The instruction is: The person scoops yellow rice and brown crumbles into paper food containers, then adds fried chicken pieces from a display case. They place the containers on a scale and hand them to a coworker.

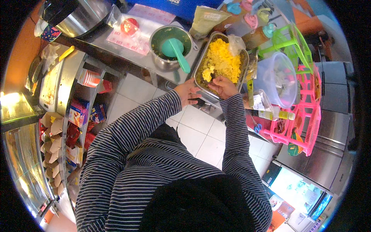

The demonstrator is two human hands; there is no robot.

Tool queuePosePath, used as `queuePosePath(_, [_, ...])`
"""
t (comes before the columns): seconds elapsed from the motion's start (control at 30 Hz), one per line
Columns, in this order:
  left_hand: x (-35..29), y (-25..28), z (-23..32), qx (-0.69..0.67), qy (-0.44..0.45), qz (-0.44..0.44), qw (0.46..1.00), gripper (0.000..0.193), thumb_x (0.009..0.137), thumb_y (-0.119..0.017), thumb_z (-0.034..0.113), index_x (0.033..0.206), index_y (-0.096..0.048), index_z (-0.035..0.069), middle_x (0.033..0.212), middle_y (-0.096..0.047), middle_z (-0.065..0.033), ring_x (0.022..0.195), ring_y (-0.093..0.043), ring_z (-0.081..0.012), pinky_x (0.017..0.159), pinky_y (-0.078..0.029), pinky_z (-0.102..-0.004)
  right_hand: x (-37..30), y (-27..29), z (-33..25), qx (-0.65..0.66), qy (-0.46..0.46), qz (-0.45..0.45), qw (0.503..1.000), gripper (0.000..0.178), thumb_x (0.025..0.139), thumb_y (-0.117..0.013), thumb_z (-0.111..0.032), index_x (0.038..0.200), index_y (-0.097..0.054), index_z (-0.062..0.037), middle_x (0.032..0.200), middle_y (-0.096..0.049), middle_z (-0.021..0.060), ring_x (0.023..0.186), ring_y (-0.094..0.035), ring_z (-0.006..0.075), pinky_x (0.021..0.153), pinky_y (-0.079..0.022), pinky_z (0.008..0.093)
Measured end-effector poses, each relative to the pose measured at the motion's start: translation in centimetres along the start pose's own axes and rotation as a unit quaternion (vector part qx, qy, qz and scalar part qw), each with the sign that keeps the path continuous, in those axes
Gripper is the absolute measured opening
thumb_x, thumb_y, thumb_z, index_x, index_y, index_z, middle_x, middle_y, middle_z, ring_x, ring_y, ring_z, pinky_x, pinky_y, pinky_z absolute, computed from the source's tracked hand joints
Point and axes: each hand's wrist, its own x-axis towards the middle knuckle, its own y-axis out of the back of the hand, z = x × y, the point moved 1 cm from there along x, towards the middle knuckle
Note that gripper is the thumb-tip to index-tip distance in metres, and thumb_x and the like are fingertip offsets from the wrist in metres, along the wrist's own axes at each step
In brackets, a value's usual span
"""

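A rectangular tray [245, 65] on the counter holds crumbly yellow food [223, 58], heaped toward its far end. Over the tray's near end, my right hand [225, 87] is closed, thumb and fingers pressed together. What they pinch, if anything, is too small to make out. My left hand [188, 92] is beside the tray's near left corner, its fingers apart and nothing in them. A crumpled clear plastic bag [236, 45] lies on the tray's far right corner. Left of the tray stands a steel pot [157, 58] with a teal ladle [174, 49] resting in it.
A clear plastic tub [276, 79], green basket [303, 48] and pink basket [311, 131] crowd the right. Lidded bottles [247, 23] and a pouch [206, 22] stand behind. A red round item [130, 26] lies on printed paper at left. Blue scissors [257, 128] hang lower right.
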Motion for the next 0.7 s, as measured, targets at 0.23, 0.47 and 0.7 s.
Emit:
queuePosePath(0.23, [-1.1,1.7,0.5,-0.005,-0.012,0.07,0.997,0.048,0.086,-0.054,0.024,0.132,-0.044,0.013,0.122,-0.055,-0.0088,0.101,-0.056,-0.0209,0.085,-0.045,-0.04,-2.5,0.8,-0.7,0.076,0.076,0.04,0.993,0.008,0.088,-0.057,-0.003,0.081,-0.052,-0.0031,0.084,-0.054,0.004,0.085,-0.059,0.0182,0.094,-0.049,0.0397])
queuePosePath(0.47, [-5.7,4.2,0.5,-0.069,-0.017,0.066,0.995,0.039,0.082,-0.055,0.018,0.119,-0.051,0.008,0.11,-0.061,-0.0058,0.09,-0.061,-0.0205,0.08,-0.05,-0.0392,-3.2,0.9,-0.9,0.181,0.098,0.03,0.978,0.004,0.088,-0.056,-0.003,0.085,-0.054,-0.0035,0.089,-0.059,0.0086,0.09,-0.061,0.0253,0.094,-0.048,0.0464])
queuePosePath(0.7, [-12.0,6.0,2.1,-0.115,-0.156,0.017,0.981,0.039,0.087,-0.051,0.026,0.121,-0.051,0.007,0.109,-0.062,-0.0055,0.094,-0.06,-0.0207,0.083,-0.048,-0.0377,-5.3,2.1,-1.3,0.155,0.153,0.137,0.966,0.005,0.086,-0.059,-0.005,0.082,-0.056,-0.005,0.086,-0.06,0.0085,0.088,-0.062,0.0249,0.087,-0.051,0.0445])
